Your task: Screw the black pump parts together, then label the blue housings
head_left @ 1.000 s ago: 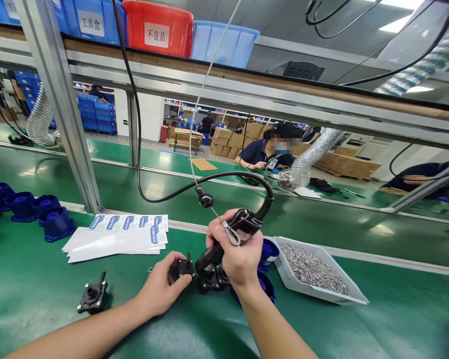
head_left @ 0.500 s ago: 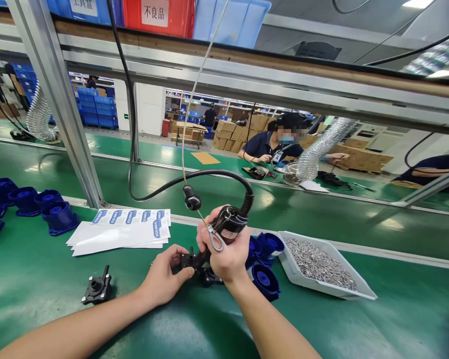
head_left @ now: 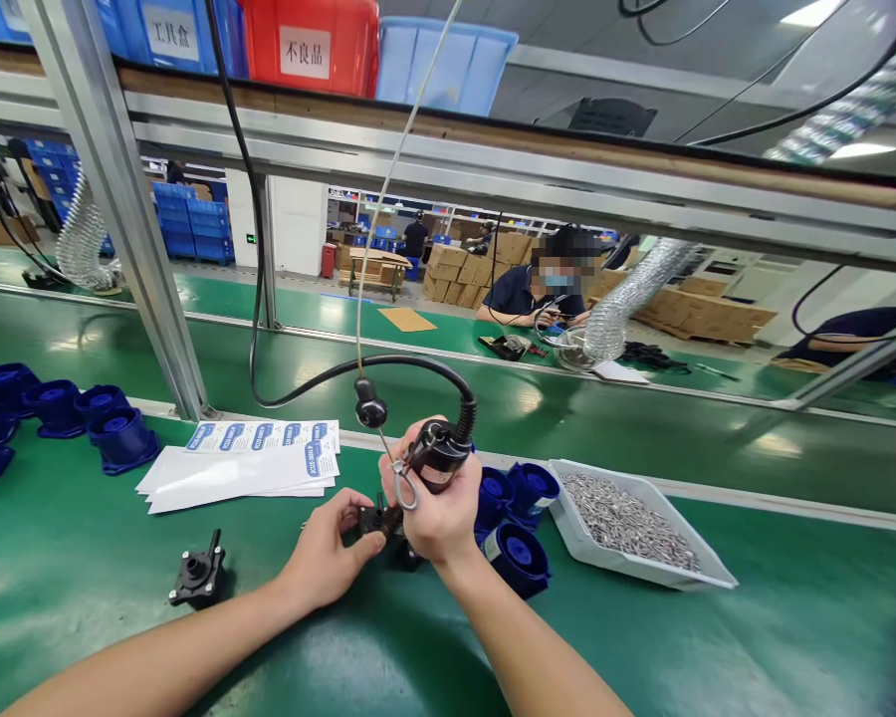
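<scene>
My right hand is wrapped round a black electric screwdriver, which hangs from a cord and has a thick cable curving off its top. The tool slants down to the left, its tip against a small black pump housing. Thumb and fingers of my left hand pinch that housing on the bench. Another dark part lies partly hidden under my right hand. To the left sits a similar black pump housing with screws in its corners and a spout pointing up.
Right of my hands are several blue housings and a white tray of screws. Label sheets and more blue housings lie left. A metal post rises at left. Across the bench sits a co-worker.
My right hand and the screwdriver have shifted slightly left and down toward the housing. My left hand keeps its pinch. The co-worker's hands have drawn together.
</scene>
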`<control>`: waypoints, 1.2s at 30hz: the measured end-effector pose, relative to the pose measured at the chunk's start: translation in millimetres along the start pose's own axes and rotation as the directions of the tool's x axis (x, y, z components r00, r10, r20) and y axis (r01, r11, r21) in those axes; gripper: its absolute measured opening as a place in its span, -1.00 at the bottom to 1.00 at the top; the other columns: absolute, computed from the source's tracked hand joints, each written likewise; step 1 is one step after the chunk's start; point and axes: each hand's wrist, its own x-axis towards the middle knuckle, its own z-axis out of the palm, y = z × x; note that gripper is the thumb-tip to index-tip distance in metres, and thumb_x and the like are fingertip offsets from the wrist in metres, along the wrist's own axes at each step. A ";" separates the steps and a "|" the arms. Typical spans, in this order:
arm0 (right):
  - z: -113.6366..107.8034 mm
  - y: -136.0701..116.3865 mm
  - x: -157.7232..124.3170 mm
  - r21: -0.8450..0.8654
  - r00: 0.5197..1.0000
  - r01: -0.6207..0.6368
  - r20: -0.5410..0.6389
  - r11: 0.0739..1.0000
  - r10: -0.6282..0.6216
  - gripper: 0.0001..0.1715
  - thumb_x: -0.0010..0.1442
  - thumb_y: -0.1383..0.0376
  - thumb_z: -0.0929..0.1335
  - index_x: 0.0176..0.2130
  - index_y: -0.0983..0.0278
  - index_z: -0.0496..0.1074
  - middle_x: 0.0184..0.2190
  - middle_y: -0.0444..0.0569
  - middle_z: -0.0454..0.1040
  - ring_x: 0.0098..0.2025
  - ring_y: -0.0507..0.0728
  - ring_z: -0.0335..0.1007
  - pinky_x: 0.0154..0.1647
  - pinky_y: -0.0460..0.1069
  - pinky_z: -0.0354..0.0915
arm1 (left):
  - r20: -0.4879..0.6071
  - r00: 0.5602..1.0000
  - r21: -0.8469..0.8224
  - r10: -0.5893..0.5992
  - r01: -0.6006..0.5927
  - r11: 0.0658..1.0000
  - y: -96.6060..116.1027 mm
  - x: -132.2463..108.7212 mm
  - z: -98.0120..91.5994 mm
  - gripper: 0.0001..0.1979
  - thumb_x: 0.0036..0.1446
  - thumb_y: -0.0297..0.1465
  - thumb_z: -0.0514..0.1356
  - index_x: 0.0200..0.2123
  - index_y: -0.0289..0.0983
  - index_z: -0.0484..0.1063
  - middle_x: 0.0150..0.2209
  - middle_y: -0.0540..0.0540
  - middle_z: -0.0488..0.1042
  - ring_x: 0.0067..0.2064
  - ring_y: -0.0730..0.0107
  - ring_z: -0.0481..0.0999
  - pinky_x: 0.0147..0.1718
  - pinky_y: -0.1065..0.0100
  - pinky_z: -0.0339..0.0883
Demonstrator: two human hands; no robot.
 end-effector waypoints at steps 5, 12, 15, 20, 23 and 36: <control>-3.3 -9.0 8.8 0.018 0.998 -0.058 -0.016 0.998 0.059 -0.58 0.13 0.11 0.55 -0.36 0.18 0.28 -0.59 -0.27 0.31 -0.66 -0.01 0.21 -0.67 -0.09 0.17 | 0.033 0.998 0.001 -0.057 0.057 0.998 -0.5 -2.5 2.3 -0.67 0.16 -0.25 0.36 -0.07 -0.23 0.42 -0.16 -0.13 0.59 -0.09 0.12 0.59 -0.28 0.25 0.54; -17.3 -38.3 18.0 -0.032 0.985 0.119 -0.119 0.992 -0.122 -0.68 0.14 0.26 0.58 -0.31 0.21 0.39 -0.51 -0.19 0.49 -0.63 0.05 0.42 -0.61 -0.06 0.35 | 0.074 0.997 -0.124 -0.036 0.045 0.991 1.2 8.1 -5.9 0.02 0.00 -0.19 0.46 0.45 -0.14 0.08 0.56 -0.38 0.00 0.58 -0.22 -0.05 0.24 -0.01 0.44; -23.8 -46.3 21.1 -0.012 0.976 0.175 -0.130 0.984 -0.175 -0.71 0.16 0.30 0.57 -0.30 0.21 0.40 -0.52 -0.20 0.50 -0.61 0.06 0.44 -0.59 -0.05 0.37 | 0.078 0.995 0.217 -0.069 0.050 0.975 44.1 -5.4 -32.8 -0.11 0.06 -0.30 0.38 0.46 -0.09 0.20 0.60 -0.26 -0.08 0.56 -0.23 0.06 0.29 -0.11 0.40; -27.9 -51.9 18.9 -0.015 0.979 0.189 -0.079 0.982 -0.190 -0.74 0.21 0.35 0.54 -0.26 0.20 0.39 -0.50 -0.20 0.51 -0.58 0.06 0.47 -0.54 -0.04 0.40 | 0.018 0.987 0.850 -0.161 0.070 0.523 91.1 -39.8 -87.7 0.02 -0.50 -0.65 0.50 0.19 -0.05 0.59 0.34 -0.37 0.45 0.28 -0.64 0.45 0.27 -0.45 0.25; -26.0 -55.4 14.9 0.005 0.980 0.188 -0.068 0.982 -0.187 -0.74 0.22 0.36 0.53 -0.25 0.19 0.38 -0.49 -0.21 0.49 -0.57 0.05 0.46 -0.56 -0.06 0.39 | -0.080 0.957 0.955 -0.278 0.154 0.254 79.6 -48.0 -105.0 -0.04 -0.68 -0.76 0.44 0.01 -0.27 0.68 -0.07 -0.49 0.69 -0.04 -0.76 0.64 0.02 -0.51 0.42; -23.6 -53.5 14.9 0.072 0.988 0.140 -0.069 0.987 -0.136 -0.74 0.17 0.36 0.54 -0.29 0.21 0.39 -0.51 -0.21 0.50 -0.61 0.02 0.43 -0.59 -0.09 0.37 | 0.257 0.964 0.579 0.068 -0.210 0.788 33.7 -24.0 -1.1 -0.08 0.07 -0.60 0.25 0.47 0.03 0.16 0.39 -0.15 0.31 0.28 -0.03 0.46 0.28 0.02 0.37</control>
